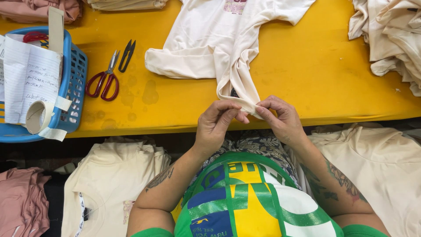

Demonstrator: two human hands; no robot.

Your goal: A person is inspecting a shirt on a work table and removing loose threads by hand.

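Cream shirt (215,39), hem pinched, bunched

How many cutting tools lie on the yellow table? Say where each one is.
2. The red-handled scissors lie right of the blue basket; the small black thread snips lie just beside them, nearer the cream shirt. Others may be hidden in the basket.

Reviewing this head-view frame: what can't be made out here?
- Cream T-shirt: its collar and most of the chest print are cut off by the top edge.
- Hem edge pinched between left hand and right hand: fingers cover it.
- Blue basket: contents hidden by the lined paper sheet; left edge crops it.
- Stacked cream garments: cropped at right.
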